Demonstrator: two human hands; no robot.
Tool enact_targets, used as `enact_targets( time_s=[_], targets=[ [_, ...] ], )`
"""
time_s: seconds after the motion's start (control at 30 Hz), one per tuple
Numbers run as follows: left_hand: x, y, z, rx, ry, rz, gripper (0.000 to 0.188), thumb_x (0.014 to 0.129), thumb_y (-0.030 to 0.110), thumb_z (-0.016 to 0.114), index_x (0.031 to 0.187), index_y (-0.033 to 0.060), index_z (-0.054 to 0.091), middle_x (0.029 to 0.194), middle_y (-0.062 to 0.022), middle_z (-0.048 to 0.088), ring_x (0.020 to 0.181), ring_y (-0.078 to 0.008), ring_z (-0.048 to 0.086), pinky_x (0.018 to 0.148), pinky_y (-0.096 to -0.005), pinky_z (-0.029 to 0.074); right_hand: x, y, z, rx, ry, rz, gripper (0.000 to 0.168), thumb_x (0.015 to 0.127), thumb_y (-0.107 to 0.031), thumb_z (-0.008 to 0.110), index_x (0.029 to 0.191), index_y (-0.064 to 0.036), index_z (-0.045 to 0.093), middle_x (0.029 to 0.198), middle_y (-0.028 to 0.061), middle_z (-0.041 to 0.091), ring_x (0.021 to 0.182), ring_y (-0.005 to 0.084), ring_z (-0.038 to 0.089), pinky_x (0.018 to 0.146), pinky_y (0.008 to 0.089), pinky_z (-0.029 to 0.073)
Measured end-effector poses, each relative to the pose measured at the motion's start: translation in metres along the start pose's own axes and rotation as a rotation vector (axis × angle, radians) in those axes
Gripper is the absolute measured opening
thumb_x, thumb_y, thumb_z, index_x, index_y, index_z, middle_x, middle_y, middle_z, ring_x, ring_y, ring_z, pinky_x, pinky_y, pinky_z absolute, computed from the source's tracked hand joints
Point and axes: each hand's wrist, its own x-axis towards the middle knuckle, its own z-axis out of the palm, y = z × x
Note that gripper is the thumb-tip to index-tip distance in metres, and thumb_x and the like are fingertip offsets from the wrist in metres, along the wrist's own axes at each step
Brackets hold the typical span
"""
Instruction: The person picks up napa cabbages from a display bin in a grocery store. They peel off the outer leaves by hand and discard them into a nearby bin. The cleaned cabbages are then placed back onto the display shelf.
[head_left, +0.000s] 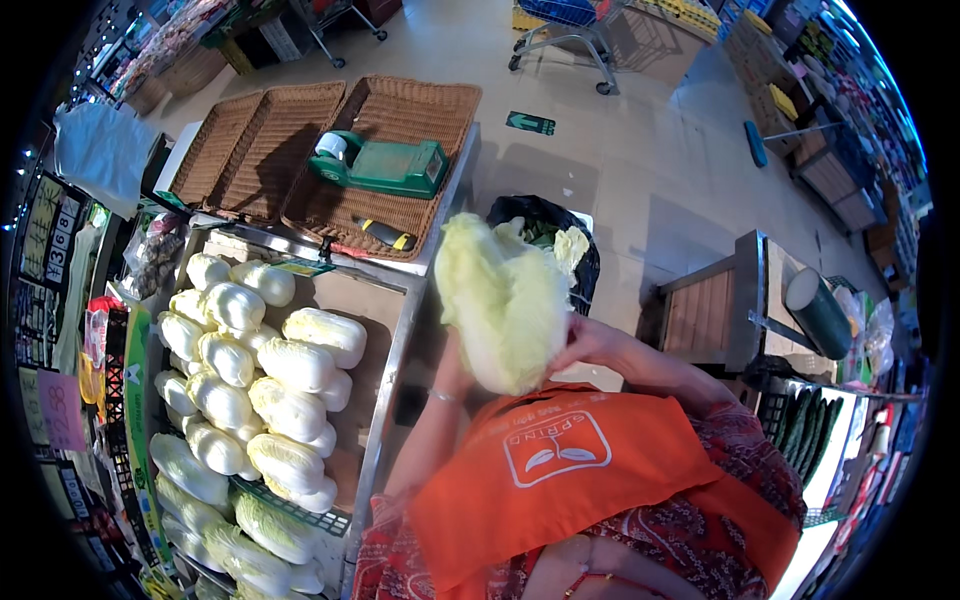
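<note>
A large napa cabbage (502, 307) is up in front of my orange apron, its pale leafy end pointing away from me. My left hand (456, 366) supports it from the left, with most of the fingers hidden behind the leaves. On the other side, my right hand (581, 341) grips the cabbage near its base. Just beyond it is a black plastic bag (585, 259) containing green leaves, and one loose pale leaf (571, 251) lies at its edge.
To the left, a metal-edged display bin (390, 375) holds stacked napa cabbages (289, 405). Wicker trays (300, 150) behind it carry a green tape dispenser (394, 165) and a black-and-yellow tool handle (385, 233). A winter melon (817, 311) rests on a stand at right.
</note>
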Motion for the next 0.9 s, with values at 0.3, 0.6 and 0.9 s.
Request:
enact_targets(
  time_s=[0.3,0.6,0.9],
  targets=[
    [0.026,0.019,-0.011,-0.290,0.033,0.240,0.078,0.083,0.070,0.040,0.139,0.0155,0.037,0.136,-0.0091,0.046,0.121,-0.0300,0.046,0.102,-0.0482,0.038,-0.039,-0.009,0.041,-0.099,0.224,-0.038,0.037,0.070,-0.006,0.074,0.103,-0.004,0.057,0.099,0.0089,0.062,0.112,0.0277,0.054,0.099,0.0415,0.039],
    [0.061,0.038,-0.037,-0.925,-0.242,0.126,0.054,0.088,0.045,0.051,0.129,0.0102,0.046,0.126,-0.0103,0.053,0.115,-0.0269,0.051,0.095,-0.0430,0.043,-0.049,-0.037,0.014,-0.249,0.415,-0.032,0.060,0.077,-0.008,0.068,0.131,-0.001,0.044,0.111,0.0075,0.062,0.100,0.0153,0.059,0.088,0.0310,0.047],
    [0.026,0.063,0.017,-0.536,-0.221,0.342,0.065,0.084,0.062,0.048,0.124,0.0113,0.051,0.122,-0.0082,0.057,0.111,-0.0282,0.054,0.099,-0.0437,0.041,0.062,-0.034,0.001,-0.369,0.331,0.250,0.061,0.089,-0.054,0.049,0.105,0.005,0.057,0.100,0.0197,0.065,0.075,0.0196,0.065,0.066,0.0261,0.052]
  ],
)
